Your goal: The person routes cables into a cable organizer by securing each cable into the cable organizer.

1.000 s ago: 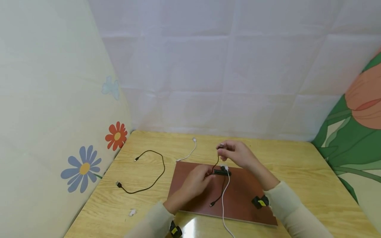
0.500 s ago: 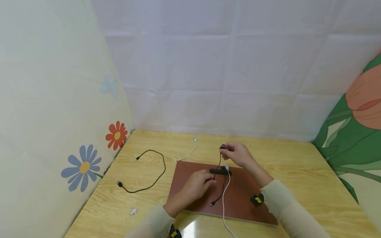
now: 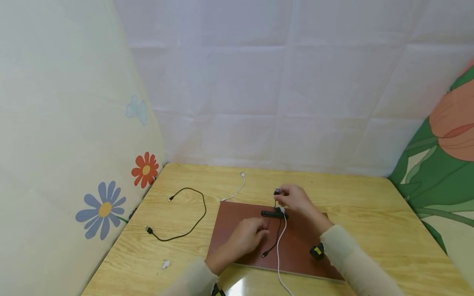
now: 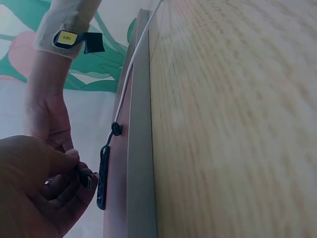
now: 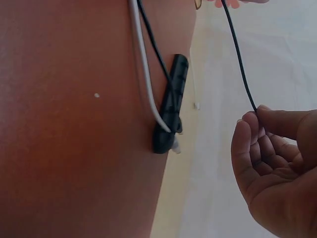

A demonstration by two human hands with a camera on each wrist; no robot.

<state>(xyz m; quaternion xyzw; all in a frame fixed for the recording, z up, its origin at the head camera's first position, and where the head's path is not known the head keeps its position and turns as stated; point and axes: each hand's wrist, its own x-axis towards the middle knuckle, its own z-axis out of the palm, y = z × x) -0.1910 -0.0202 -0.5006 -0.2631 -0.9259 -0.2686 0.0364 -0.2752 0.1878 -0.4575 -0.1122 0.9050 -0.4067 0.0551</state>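
Two hands hold one thin black cable (image 5: 241, 64) near the brown board (image 3: 229, 220). The right hand (image 3: 295, 198) pinches it tight by its plug (image 3: 277, 191), just past the black clip strip (image 3: 272, 214). The left hand (image 3: 247, 237) pinches its other end. One yellow label (image 4: 67, 38) on the right sleeve has marks too tiny to read.

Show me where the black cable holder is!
In the head view, right of centre, the black cable holder lies on the brown board near its far edge, between left hand and right hand.
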